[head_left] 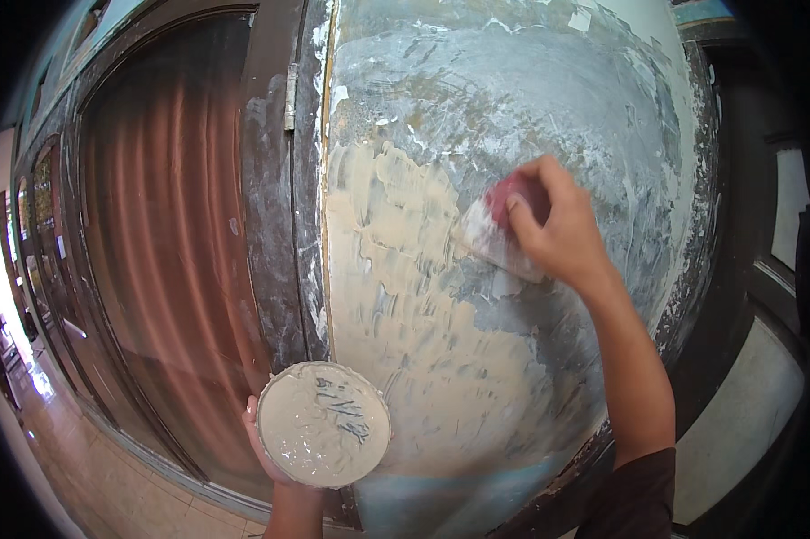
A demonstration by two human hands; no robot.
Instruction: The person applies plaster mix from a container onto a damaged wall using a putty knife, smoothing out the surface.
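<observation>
In my right hand (562, 220) is a putty knife (495, 238) with a red handle, its wide blade smeared with white and laid against the wall (504, 81). My fingers and thumb close around the handle. Beige putty (405, 260) covers the wall's left and lower part in rough, streaky patches, ending just left of the blade. Low in front, my left hand (265, 440) holds up a round tub (324, 424) from its left side and underneath. Wet beige putty fills the tub, with dark streaks on its surface; most of my left fingers are hidden behind it.
Left of the wall stands a dark wooden frame (274, 207) with a hinge, beside a glazed panel with a reddish-brown curtain (176, 242). A dark door with pale panels (737, 413) lies to the right. Tiled floor (144, 472) shows at lower left.
</observation>
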